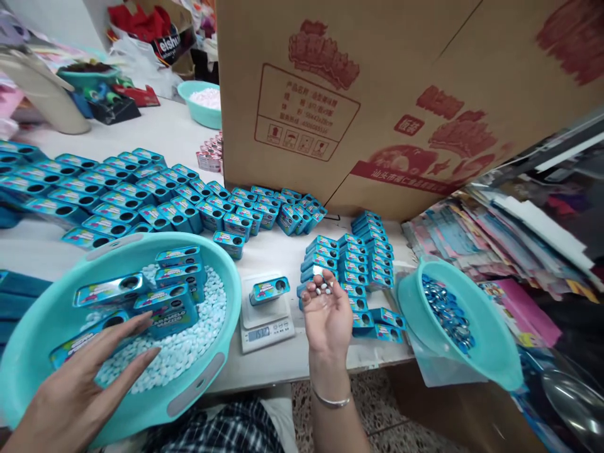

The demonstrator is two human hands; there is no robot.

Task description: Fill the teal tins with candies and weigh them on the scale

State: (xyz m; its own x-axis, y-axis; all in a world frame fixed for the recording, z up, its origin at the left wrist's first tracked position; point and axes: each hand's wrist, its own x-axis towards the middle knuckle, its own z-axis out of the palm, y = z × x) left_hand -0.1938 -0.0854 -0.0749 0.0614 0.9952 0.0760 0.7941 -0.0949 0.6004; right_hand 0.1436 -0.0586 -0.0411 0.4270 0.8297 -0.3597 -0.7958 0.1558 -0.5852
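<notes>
My left hand [78, 393] lies flat with fingers stretched out inside a big teal basin [207, 377], on small white tablets [189, 343] and beside several blue tins [172, 302]. My right hand [328, 314] is palm up over the table edge, fingers curled around a few white tablets [323, 289]. Just left of it a small white scale [264, 324] carries one blue tin [268, 289]; its display is lit.
Rows of blue tins [117, 189] cover the table's left and middle, and stacked tins [358, 258] stand right of the scale. A smaller teal basin [491, 352] holds small dark pieces. A large cardboard box [377, 94] stands behind. Printed sheets [495, 239] pile at right.
</notes>
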